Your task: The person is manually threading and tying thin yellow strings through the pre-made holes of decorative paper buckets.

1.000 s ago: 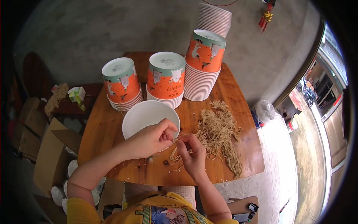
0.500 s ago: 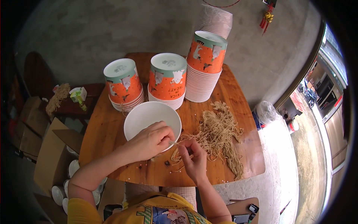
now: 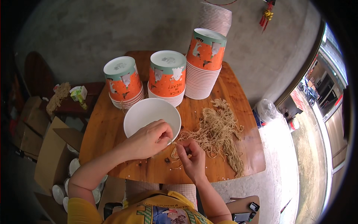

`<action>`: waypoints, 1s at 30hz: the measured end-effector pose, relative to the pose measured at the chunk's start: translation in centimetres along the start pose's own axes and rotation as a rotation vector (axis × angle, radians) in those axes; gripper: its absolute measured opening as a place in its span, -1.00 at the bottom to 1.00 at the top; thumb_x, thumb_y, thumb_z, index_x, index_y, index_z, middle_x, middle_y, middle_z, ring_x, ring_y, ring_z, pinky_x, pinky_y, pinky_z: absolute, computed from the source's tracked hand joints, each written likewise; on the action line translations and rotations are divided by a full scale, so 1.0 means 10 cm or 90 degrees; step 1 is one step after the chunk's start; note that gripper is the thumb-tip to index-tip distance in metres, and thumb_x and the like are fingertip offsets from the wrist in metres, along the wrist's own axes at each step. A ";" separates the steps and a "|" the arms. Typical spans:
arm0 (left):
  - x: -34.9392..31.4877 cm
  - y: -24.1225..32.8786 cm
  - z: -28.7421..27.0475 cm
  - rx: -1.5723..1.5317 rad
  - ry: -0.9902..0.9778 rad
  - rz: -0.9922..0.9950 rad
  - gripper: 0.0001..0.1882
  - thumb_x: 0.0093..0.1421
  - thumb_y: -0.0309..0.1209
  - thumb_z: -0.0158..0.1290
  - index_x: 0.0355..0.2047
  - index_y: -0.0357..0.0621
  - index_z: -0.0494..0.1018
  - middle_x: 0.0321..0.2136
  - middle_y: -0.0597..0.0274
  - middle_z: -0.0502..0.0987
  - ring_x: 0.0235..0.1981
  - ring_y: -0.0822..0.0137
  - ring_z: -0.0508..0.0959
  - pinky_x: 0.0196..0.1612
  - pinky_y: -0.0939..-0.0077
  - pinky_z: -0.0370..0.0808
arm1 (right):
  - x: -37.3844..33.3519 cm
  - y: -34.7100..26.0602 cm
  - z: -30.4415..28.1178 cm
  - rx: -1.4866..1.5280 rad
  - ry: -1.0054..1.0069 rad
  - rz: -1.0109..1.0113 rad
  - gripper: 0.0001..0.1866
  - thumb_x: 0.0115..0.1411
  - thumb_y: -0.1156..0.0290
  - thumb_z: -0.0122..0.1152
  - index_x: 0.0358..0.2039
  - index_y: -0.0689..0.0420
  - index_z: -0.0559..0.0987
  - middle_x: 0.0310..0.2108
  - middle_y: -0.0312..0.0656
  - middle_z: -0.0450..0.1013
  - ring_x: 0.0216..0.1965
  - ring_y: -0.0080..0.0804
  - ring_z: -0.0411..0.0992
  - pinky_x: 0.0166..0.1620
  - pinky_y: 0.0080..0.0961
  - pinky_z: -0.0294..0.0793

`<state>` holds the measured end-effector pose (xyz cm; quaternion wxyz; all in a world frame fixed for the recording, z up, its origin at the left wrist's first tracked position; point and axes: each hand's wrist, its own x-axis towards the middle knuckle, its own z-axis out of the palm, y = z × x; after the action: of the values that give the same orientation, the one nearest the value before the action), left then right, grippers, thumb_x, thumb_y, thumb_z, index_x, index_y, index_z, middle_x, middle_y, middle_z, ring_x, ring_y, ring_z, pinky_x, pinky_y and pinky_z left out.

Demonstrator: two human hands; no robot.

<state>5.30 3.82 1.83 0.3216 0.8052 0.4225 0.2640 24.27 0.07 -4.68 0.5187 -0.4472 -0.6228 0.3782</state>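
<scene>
Wooden table, tangled tan string, left hand and right hand pinching probably one thin strand.

Cord heap tan, bowl plain white. Paper tubs orange, green band by the base, grey and white figures, white rims. Table brown wood grain; shirt yellow, multicoloured print.

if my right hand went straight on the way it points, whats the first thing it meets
Most likely the left hand, just ahead and slightly left; the white bowl seems to lie beyond it, though depth is unclear.
</scene>
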 end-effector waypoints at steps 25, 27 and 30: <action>-0.08 0.07 0.21 0.212 0.206 0.206 -0.76 0.05 -0.60 0.14 -0.30 -0.20 0.34 -0.33 0.13 0.39 -0.22 0.08 0.45 -0.15 0.26 0.42 | 0.09 -0.12 0.02 -0.057 0.026 -0.074 -0.92 0.20 0.50 0.24 -0.33 0.22 0.53 -0.46 -0.22 0.44 -0.54 -0.55 0.40 -0.45 -0.61 0.41; -0.08 0.05 0.22 0.196 0.210 0.198 -0.78 0.05 -0.60 0.13 -0.31 -0.20 0.35 -0.34 0.13 0.39 -0.22 0.08 0.45 -0.17 0.27 0.42 | 0.10 -0.12 0.03 -0.077 0.026 -0.093 -0.94 0.23 0.53 0.19 -0.36 0.24 0.50 -0.48 -0.32 0.46 -0.50 -0.71 0.42 -0.40 -0.72 0.41; -0.08 0.03 0.21 0.111 0.212 0.150 -0.85 0.10 -0.59 0.11 -0.33 -0.21 0.37 -0.35 0.14 0.39 -0.25 0.15 0.46 -0.18 0.34 0.43 | 0.09 -0.12 0.03 -0.068 0.035 -0.081 -0.95 0.22 0.56 0.18 -0.35 0.25 0.49 -0.46 -0.31 0.47 -0.49 -0.70 0.43 -0.39 -0.71 0.42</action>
<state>6.57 2.40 0.58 0.1434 0.8191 0.3938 0.3918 23.71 0.58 -3.33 0.5337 -0.4439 -0.6551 0.2983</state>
